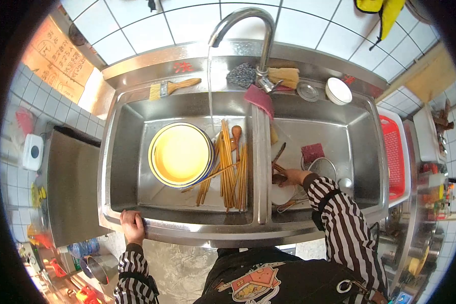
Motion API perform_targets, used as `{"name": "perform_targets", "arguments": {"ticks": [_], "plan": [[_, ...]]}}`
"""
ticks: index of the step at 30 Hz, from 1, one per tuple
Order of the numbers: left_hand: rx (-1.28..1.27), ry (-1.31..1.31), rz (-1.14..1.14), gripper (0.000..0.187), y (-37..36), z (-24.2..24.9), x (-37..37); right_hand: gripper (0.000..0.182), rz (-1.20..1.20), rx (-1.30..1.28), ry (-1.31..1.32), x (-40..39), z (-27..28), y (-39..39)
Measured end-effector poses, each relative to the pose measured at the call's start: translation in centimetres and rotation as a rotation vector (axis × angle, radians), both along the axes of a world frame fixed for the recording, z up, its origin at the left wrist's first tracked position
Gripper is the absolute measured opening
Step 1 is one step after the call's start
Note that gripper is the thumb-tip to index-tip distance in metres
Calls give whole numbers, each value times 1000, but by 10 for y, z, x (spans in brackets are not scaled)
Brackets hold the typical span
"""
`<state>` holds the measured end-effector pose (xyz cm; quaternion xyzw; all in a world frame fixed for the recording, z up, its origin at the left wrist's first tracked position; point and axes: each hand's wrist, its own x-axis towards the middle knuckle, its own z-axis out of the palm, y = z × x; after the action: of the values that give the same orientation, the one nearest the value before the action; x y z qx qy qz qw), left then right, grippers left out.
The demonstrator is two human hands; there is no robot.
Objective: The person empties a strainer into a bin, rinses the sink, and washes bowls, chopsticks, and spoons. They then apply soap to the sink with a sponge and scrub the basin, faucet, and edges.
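Note:
My left hand (132, 227) rests at the front left of the steel sink, its fingers curled over the front edge (172, 226). Down in the right basin, my right hand (291, 177) has its fingers bent around something dark that I cannot make out. Close by lie a dark, slim handle (279, 152), a pale round dish (282, 193) partly under the hand, and a wire-handled utensil (323, 161). A dark red scouring pad (313, 152) lies just beyond. The left basin holds stacked yellow bowls (181, 154), many wooden chopsticks (228, 175) and a wooden spoon (236, 133).
Water runs from the faucet (245, 15) into the left basin. Along the back ledge are a brush (175, 88), a steel-wool scrubber (241, 75), a sponge (283, 77), a lid (307, 91) and a white bowl (338, 91). A pink cloth (260, 101) drapes over the divider; a red basket (392, 154) stands right.

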<state>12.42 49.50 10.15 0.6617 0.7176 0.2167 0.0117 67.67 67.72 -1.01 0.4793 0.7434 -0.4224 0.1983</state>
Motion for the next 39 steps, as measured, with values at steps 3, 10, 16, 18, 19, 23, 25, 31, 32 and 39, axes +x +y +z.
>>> {"name": "perform_targets", "arguments": {"ticks": [3,10,16,18,19,23,25,31,32,39], "plan": [[3,0,3,11,0,-3,-2,63,-88,-255,25,-13,17,-2],[-1,-43,21,10,1,0,0,56,-13,-429,-78,-2,-7,-12],[57,-31,11,11,-1,-6,-4,47,-129,-341,106,12,65,-5],[72,-44,37,11,-1,-4,-1,44,-111,-246,121,22,91,10],[59,-50,44,11,0,1,2,44,-128,-237,-50,10,134,17],[101,-49,42,10,1,1,1,39,-305,-138,53,5,212,32],[112,-46,52,10,1,2,1,39,-286,-102,10,-26,250,37],[69,-91,43,19,-3,6,-1,35,-254,-248,507,-134,221,30],[80,-93,46,19,-3,13,1,36,-327,-375,481,-170,224,19],[188,-189,103,49,-1,13,2,42,-242,-236,580,-351,122,-25]]}}
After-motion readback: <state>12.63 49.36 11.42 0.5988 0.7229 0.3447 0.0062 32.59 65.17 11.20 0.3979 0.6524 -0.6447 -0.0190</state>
